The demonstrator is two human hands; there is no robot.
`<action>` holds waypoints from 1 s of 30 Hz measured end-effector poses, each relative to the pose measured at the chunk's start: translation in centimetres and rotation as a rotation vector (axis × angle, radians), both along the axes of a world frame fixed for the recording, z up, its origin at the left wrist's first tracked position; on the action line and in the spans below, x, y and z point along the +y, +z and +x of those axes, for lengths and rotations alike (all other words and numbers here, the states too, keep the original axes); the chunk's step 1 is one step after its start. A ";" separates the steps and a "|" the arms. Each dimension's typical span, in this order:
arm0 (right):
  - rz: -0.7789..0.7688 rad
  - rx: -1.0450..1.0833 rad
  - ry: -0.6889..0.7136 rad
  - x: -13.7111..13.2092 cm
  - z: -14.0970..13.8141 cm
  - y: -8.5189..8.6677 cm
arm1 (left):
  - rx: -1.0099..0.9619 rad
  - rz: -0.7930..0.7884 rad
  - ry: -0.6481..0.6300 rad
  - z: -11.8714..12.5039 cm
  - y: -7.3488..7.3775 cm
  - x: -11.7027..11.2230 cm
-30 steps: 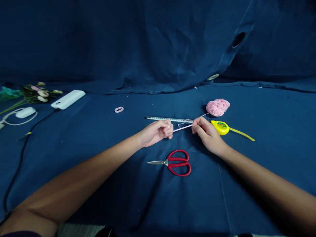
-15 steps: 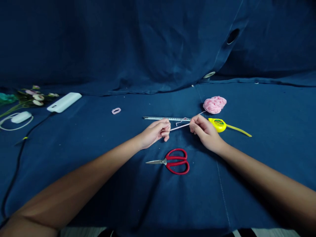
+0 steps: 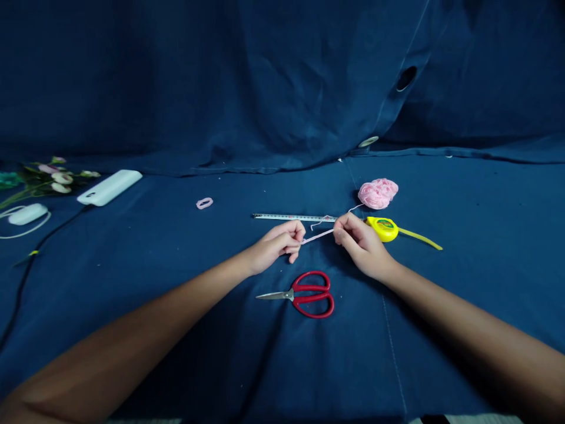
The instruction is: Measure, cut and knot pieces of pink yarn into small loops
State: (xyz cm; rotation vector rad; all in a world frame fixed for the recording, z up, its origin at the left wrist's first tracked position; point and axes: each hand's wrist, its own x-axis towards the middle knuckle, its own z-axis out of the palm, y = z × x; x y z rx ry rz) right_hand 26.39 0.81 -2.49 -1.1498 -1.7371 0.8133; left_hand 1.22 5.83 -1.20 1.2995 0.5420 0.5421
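A short stretch of pink yarn (image 3: 318,236) runs taut between my two hands. My left hand (image 3: 279,244) pinches one end of it between thumb and fingers. The other end is gripped by my right hand (image 3: 356,240), closed just in front of the tape measure (image 3: 383,229). Its blade (image 3: 286,217) lies extended to the left behind my hands. A loose yarn tail curls over the blade, and a strand leads back to the pink yarn ball (image 3: 378,194). Closer to me lie red-handled scissors (image 3: 304,294), blades pointing left.
A small pink yarn loop (image 3: 204,203) lies on the blue cloth (image 3: 176,235) to the left. Farther left are a white power bank (image 3: 110,187) with a black cable (image 3: 48,232), a white corded device (image 3: 29,214) and artificial flowers (image 3: 59,178). A blue curtain hangs behind.
The whole view has shifted slightly, so things sit a little lower and further left. Both hands keep their hold on the yarn, with the left fingers slightly changed in pose.
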 end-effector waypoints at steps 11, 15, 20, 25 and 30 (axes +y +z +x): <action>0.072 -0.103 0.039 -0.5 -0.2 0.5 | 0.058 0.087 0.075 0.6 0.3 -0.6; 0.174 -0.230 0.086 -0.8 -0.6 0.8 | 0.062 0.129 0.071 0.7 0.3 -0.7; 0.235 -0.298 0.157 -0.8 -1.0 0.7 | 0.039 0.117 0.055 0.7 0.2 -0.6; 0.217 -0.300 0.154 -0.7 -1.1 0.5 | 0.087 0.194 0.023 0.6 -0.1 -0.8; 0.210 -0.261 0.156 -0.9 -1.4 0.5 | 0.125 0.262 0.004 0.5 0.0 -1.0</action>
